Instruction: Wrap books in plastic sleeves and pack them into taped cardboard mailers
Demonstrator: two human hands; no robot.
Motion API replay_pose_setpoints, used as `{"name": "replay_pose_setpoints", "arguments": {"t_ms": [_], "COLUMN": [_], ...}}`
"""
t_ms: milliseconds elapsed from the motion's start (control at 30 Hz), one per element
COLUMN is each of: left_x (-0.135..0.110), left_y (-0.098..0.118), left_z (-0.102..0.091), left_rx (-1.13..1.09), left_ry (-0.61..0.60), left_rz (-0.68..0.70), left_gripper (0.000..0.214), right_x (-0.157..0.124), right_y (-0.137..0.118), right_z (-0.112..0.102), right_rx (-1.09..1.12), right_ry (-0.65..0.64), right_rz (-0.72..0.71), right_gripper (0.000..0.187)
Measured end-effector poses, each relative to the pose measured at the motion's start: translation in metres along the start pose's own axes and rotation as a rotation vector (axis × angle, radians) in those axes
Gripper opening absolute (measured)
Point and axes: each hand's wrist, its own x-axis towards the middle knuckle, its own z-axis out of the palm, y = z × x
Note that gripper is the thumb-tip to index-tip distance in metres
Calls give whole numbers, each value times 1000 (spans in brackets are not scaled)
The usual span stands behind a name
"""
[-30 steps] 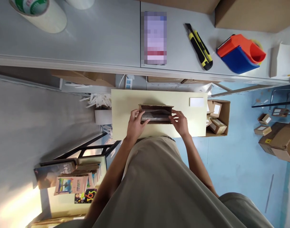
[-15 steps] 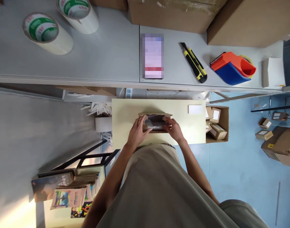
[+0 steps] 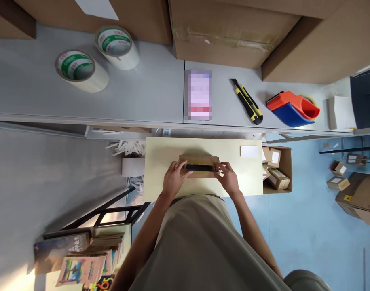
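Both ends of a small cardboard box (image 3: 199, 159), in the middle of the pale yellow table (image 3: 160, 151), are gripped. The person's left hand (image 3: 173, 178) is partly closed, thumb and fingers on the left end; the right hand (image 3: 229, 178) pinches the right end similarly. A narrow dark opening (image 3: 199, 167) runs along its top. Rightward on the table, well apart, lies a white card (image 3: 249, 151).
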Motion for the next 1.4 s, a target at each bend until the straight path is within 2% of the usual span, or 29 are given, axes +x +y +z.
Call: {"name": "replay_pose_setpoints", "arguments": {"t_ms": [100,233,333,500,700,867,1133,1400], "left_x": [-3,-9,-11,-8,-4,-2,-6,2], "left_y": [-3,-6,-6,-4,-8,-13,-14,-8], "left_z": [10,20,25,32,32,31,19,20], "left_rx": [8,-70,-102,-138,-242,-328,-301,-251], "left_ry": [101,172,208,245,274,272,147,166], "left_rz": [-29,-16,-37,-100,-148,-175,-171,-224], "left_gripper": [37,26,23,25,36,30,22,18], "right_x": [1,-3,-4,-1,4,7,14,21], "right_y": [0,2,4,9,14,18,16,5], "right_z": [10,25,36,47,42,32,18,18], "right_rx": [-43,13,105,304,497,566,492,362], "right_ry": [69,151,227,307,259,186,85,112], "right_rz": [0,9,23,81,163,158,224,267], "right_gripper": [29,38,40,30,30,27,17,10]}}
